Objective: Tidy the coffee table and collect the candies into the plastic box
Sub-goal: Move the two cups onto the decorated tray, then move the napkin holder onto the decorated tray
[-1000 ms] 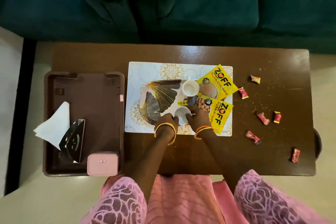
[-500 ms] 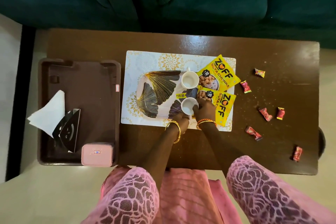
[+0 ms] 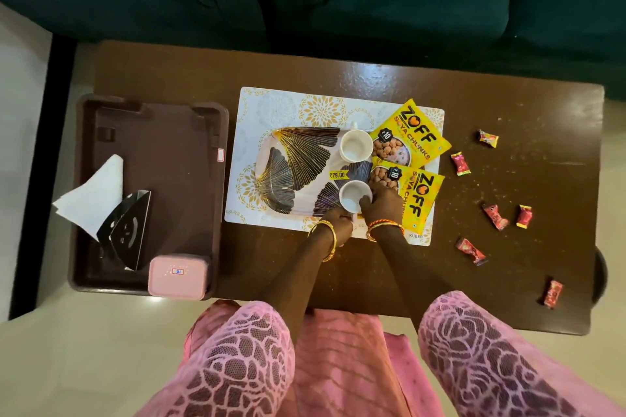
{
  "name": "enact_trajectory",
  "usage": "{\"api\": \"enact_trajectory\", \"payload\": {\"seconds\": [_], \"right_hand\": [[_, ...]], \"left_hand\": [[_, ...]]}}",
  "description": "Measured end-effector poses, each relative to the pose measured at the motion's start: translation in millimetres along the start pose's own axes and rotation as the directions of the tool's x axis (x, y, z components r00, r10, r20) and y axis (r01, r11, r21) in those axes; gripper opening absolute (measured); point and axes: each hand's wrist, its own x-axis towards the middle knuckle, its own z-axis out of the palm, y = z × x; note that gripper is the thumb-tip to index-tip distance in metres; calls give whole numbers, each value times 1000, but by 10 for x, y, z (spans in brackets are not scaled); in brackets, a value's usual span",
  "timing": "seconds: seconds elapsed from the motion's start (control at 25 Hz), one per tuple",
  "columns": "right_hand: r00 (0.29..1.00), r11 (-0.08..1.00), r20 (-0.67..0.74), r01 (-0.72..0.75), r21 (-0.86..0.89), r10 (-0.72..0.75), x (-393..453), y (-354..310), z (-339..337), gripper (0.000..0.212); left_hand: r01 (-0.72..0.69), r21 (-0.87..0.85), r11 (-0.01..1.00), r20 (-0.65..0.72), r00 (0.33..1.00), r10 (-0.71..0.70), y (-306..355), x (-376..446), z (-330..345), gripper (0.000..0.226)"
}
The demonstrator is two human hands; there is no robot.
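Bare counter (image 3: 355,78) is left along the far edge. The middle is taken up by the placemat (image 3: 271,105), serving plate (image 3: 298,159), two cups and snack packets (image 3: 411,137). Candies (image 3: 494,216) are scattered rightward, with gaps between.

Coffee table (image 3: 338,281): dark wood, polished, glossy with light glare. Tray (image 3: 162,145) at the table's left end: brown plastic, smooth, semi-matt. Box (image 3: 176,276) in the tray's near corner: pink plastic, smooth. Cups (image 3: 355,145) mid-table: white, glazed. Packets (image 3: 415,139) beside the cups: shiny yellow film. Candies (image 3: 460,164) right of the packets: glossy wrappers.
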Motion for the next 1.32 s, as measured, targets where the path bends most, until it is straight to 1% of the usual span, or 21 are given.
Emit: {"api": "enact_trajectory", "payload": {"seconds": [0.16,0.24,0.32,0.4,0.44,0.52,0.56,0.6,0.64,0.68,0.76,0.8,0.88,1.0,1.08,1.16,1.24,1.32], "right_hand": [[1000,999,5,-9,33,9,-55,-1,-6,29],[997,997,-58,-53,64,57,-67,-49,-52,30],[985,990,-162,-47,134,68,-9,-140,-115,29],[976,982,-198,-49,182,86,118,-269,-197,31],[976,981,-192,-71,182,107,196,-339,-231,34],[977,985,-159,-121,119,139,354,-453,-253,38],[980,988,-137,-137,74,146,425,-498,-246,37],[980,988,-122,-151,37,154,482,-534,-241,35],[979,986,-116,-169,16,169,523,-555,-236,31],[975,982,-119,-187,13,187,545,-564,-232,29],[968,977,-133,-209,47,213,547,-546,-205,27],[965,975,-145,-210,77,220,532,-531,-188,26],[956,968,-170,-220,121,239,506,-504,-159,24],[947,959,-173,-253,125,272,492,-497,-139,28],[952,964,-176,-232,129,252,492,-496,-159,28],[957,969,-173,-216,119,235,476,-488,-186,29],[944,963,-197,-248,103,264,432,-481,-220,37],[917,947,-242,-298,117,318,357,-469,-273,46]], "left_hand": [[2,16,1000,10,1000,-2,0,-42,-21,35],[-10,24,1000,-3,1000,10,-23,-47,-42,33],[-14,22,1000,-24,1000,14,-32,-36,-70,32],[-9,35,999,-50,999,10,-32,-17,-98,30],[-6,14,1000,-79,997,7,-25,-3,-113,29],[-27,-84,996,-182,983,11,8,31,-138,30],[-44,-110,993,-238,971,17,23,54,-148,34],[-55,-101,993,-279,960,25,39,78,-153,40],[-47,-96,994,-296,955,17,61,90,-158,45],[-26,-122,992,-292,956,-11,80,104,-154,49],[11,-235,972,-247,966,-70,119,127,-127,51],[7,-248,969,-233,970,-67,139,131,-105,50],[-14,-197,980,-223,974,-31,154,145,-67,45],[-37,-141,989,-203,979,7,163,157,-41,43],[-37,-134,990,-190,982,11,160,155,-55,40],[-40,-88,995,-164,986,26,163,141,-95,40],[-52,-47,998,-151,988,44,173,109,-132,42],[-59,-29,998,-135,989,55,171,60,-160,45]]}}
